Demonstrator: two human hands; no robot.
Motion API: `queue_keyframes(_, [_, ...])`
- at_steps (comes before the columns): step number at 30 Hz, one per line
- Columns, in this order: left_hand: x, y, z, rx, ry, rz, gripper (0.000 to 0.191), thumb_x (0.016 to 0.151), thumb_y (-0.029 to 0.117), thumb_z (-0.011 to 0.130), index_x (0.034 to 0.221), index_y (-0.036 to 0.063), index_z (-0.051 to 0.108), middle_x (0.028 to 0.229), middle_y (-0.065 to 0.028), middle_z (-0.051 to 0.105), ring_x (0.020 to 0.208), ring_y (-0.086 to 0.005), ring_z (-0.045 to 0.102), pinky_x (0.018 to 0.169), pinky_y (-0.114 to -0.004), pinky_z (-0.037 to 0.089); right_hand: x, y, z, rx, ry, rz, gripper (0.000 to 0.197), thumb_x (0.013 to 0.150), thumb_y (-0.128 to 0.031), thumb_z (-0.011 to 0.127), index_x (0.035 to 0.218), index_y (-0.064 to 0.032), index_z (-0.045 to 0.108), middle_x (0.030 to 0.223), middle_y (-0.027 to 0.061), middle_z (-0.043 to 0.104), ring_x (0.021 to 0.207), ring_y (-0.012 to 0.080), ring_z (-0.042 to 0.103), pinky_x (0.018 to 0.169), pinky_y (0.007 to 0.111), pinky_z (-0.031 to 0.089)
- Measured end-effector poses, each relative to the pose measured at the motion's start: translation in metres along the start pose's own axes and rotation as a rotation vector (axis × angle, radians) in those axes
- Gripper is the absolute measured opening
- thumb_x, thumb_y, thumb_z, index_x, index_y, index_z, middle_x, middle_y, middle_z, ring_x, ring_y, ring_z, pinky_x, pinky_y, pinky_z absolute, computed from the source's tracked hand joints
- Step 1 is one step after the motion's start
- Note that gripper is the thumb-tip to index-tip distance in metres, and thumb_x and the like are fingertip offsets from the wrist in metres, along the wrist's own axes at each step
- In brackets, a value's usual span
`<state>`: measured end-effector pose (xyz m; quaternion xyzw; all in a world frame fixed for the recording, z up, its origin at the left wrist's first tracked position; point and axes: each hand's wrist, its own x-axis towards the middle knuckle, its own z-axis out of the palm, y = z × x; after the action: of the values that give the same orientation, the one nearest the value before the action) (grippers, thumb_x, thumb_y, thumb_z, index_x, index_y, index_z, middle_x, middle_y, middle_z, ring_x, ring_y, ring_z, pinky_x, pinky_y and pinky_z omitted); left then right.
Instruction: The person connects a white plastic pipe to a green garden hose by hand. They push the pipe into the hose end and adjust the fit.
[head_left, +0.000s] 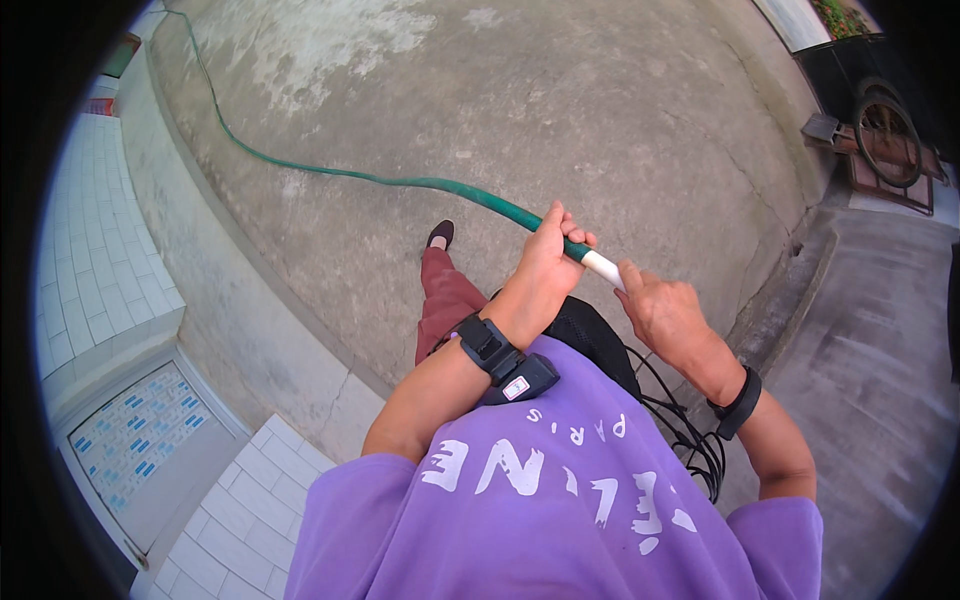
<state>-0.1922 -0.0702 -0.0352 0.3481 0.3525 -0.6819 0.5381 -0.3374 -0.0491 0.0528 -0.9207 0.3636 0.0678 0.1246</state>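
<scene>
A green hose (480, 196) runs from the upper left across the concrete to my hands. My left hand (559, 240) is closed around the hose near its end, with the thumb lying along it. A short white pipe (602, 270) adjoins the hose's end, and my right hand (660, 300) grips its other end. The pipe's far tip is hidden by my right hand. Both hands are in front of my purple shirt, close together. Whether the pipe sits inside the hose cannot be told for certain.
Cracked concrete ground (600, 127) spreads ahead. At left runs a low concrete ledge (225, 300) beside a white tiled wall (90, 247) and a door (142, 442). A wheeled cart (889, 142) stands at upper right. Black cables (697, 450) hang by my waist.
</scene>
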Motion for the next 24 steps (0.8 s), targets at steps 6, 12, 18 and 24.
queue_keyframes(6, [0.001, 0.008, 0.001, -0.094, -0.194, 0.042, 0.026, 0.091, 0.031, 0.051, 0.075, 0.0110, 0.044, 0.047, 0.0049, 0.031, 0.040, -0.0086, 0.030, 0.049, -0.025, 0.036, 0.013, -0.010, -0.007, 0.042, 0.023, 0.056, 0.018, 0.087, -0.019, 0.053, 0.082, -0.0029, 0.047, 0.059, 0.0100, 0.055, 0.048, 0.0263, 0.057, 0.040, 0.036, 0.045])
queue_keyframes(12, [-0.013, 0.009, 0.026, -0.122, -0.132, 0.054, 0.028, 0.091, 0.033, 0.050, 0.074, 0.0121, 0.043, 0.046, 0.0053, 0.028, 0.039, -0.0085, 0.026, 0.046, -0.025, 0.032, 0.033, -0.016, -0.021, -0.056, -0.023, 0.090, 0.030, 0.090, -0.026, 0.049, 0.076, -0.0001, 0.047, 0.056, 0.0135, 0.054, 0.045, 0.0307, 0.055, 0.042, 0.040, 0.045])
queue_keyframes(18, [-0.023, 0.022, 0.021, -0.017, -0.344, 0.125, 0.027, 0.092, 0.033, 0.050, 0.073, 0.0132, 0.044, 0.047, 0.0055, 0.028, 0.040, -0.0074, 0.026, 0.044, -0.024, 0.030, 0.046, -0.021, -0.039, 0.199, -0.185, 0.211, 0.034, 0.092, -0.027, 0.046, 0.076, 0.0025, 0.047, 0.052, 0.0187, 0.054, 0.047, 0.0360, 0.055, 0.042, 0.043, 0.043])
queue_keyframes(24, [-0.037, 0.042, 0.020, 0.048, -0.403, 0.188, 0.027, 0.092, 0.033, 0.050, 0.074, 0.0128, 0.045, 0.048, 0.0059, 0.029, 0.040, -0.0066, 0.026, 0.044, -0.023, 0.029, 0.060, -0.033, -0.035, 0.521, -0.175, 0.293, 0.039, 0.092, -0.026, 0.048, 0.070, 0.0064, 0.047, 0.052, 0.0238, 0.051, 0.047, 0.0397, 0.053, 0.043, 0.043, 0.041])
